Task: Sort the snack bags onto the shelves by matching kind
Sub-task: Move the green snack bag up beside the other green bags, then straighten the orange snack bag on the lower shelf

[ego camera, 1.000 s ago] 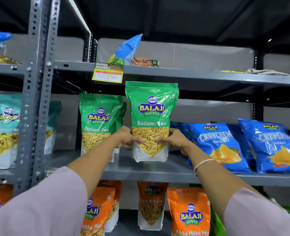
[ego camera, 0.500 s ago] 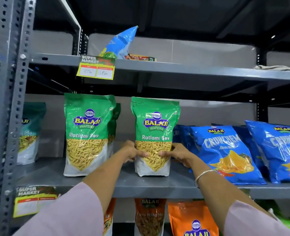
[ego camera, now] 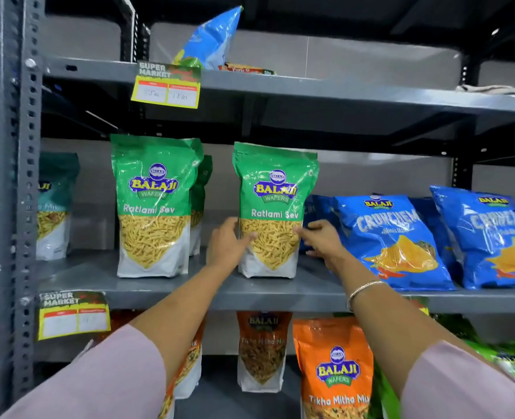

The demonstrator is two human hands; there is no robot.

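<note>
A green Ratlami Sev bag (ego camera: 276,192) stands upright on the middle grey shelf (ego camera: 220,294). My left hand (ego camera: 224,246) grips its left side, thumb across the front. My right hand (ego camera: 321,240) has its fingers spread, with only the fingertips touching the bag's right edge. A matching green Ratlami Sev bag (ego camera: 155,207) stands to the left with another behind it, a gap between them and mine. Blue Crunchem bags (ego camera: 392,237) lean just right of my right hand.
A teal mix bag (ego camera: 55,204) stands at far left behind the perforated steel post (ego camera: 8,176). Orange Tikha Mitha Mix bags (ego camera: 336,370) fill the shelf below. A blue bag (ego camera: 214,37) leans on the top shelf above a yellow price tag (ego camera: 167,86).
The green bag came down from mid-air and now stands on the middle shelf. My right hand has loosened to a fingertip touch. The view shifted right and closer.
</note>
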